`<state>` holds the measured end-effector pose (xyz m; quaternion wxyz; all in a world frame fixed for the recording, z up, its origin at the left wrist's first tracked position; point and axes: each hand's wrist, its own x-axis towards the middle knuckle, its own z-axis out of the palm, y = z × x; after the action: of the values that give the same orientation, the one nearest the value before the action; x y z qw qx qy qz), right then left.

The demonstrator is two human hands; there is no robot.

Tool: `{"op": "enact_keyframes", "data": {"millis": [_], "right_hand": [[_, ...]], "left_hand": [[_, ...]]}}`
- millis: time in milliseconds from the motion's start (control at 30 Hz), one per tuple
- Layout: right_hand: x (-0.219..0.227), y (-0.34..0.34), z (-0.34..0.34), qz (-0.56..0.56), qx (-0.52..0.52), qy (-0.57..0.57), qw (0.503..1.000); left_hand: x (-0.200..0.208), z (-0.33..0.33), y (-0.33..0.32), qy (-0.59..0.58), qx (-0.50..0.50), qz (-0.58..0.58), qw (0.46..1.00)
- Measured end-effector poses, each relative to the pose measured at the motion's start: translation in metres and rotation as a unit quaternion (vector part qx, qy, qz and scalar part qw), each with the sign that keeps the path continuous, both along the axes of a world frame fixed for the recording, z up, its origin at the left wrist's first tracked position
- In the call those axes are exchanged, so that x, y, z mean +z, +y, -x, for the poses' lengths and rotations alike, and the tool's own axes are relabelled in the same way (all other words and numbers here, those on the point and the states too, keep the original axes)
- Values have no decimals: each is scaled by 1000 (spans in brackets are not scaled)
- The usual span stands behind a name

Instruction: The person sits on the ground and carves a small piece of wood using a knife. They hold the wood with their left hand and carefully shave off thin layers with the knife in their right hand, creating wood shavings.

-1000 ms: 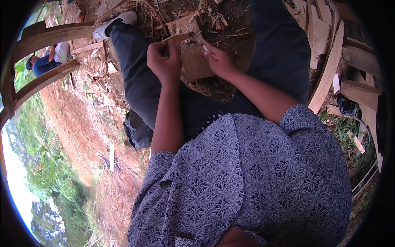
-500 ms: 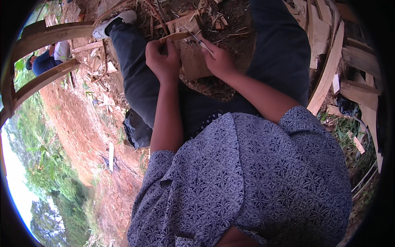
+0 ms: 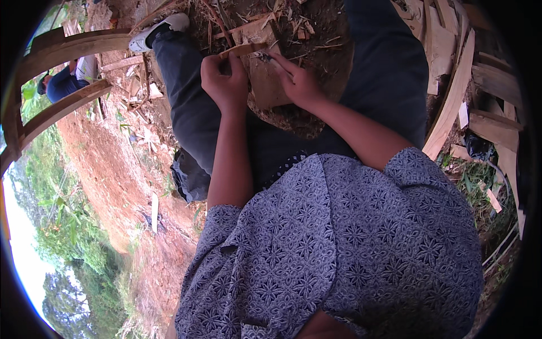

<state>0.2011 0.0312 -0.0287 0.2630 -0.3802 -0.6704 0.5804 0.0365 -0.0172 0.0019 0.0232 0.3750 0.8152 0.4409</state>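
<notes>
My left hand [image 3: 224, 85] is closed round one end of a small flat strip of wood [image 3: 249, 49], its tan far end sticking out to the right. In my right hand [image 3: 301, 85] is a slim tool with a metal blade [image 3: 265, 57], which looks like a knife; the fingers hide most of its handle. The blade is close to the strip's right end, and whether they touch is hard to tell. Below both hands a broad wooden board [image 3: 267, 87] lies on the dirt between my legs.
Wood chips and offcuts [image 3: 302, 28] litter the ground ahead. Long planks [image 3: 450, 104] are piled at my right. Curved timber beams [image 3: 68, 110] stand at the left, with another person [image 3: 62, 85] behind them. A bare earth slope [image 3: 101, 175] drops toward greenery.
The knife has turned in my right hand, and its blade has drawn back from over the wood strip to its right end. My left hand has hardly moved.
</notes>
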Motion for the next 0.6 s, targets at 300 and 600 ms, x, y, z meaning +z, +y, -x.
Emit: {"op": "enact_keyframes", "data": {"millis": [300,600], "right_hand": [[13,4,-3,19,20,-122,992],[3,0,0,-17,19,-121,992]], "left_hand": [[2,-2,1,-20,16,4,1000],[-7,4,1,21,-5,-11,1000]]}}
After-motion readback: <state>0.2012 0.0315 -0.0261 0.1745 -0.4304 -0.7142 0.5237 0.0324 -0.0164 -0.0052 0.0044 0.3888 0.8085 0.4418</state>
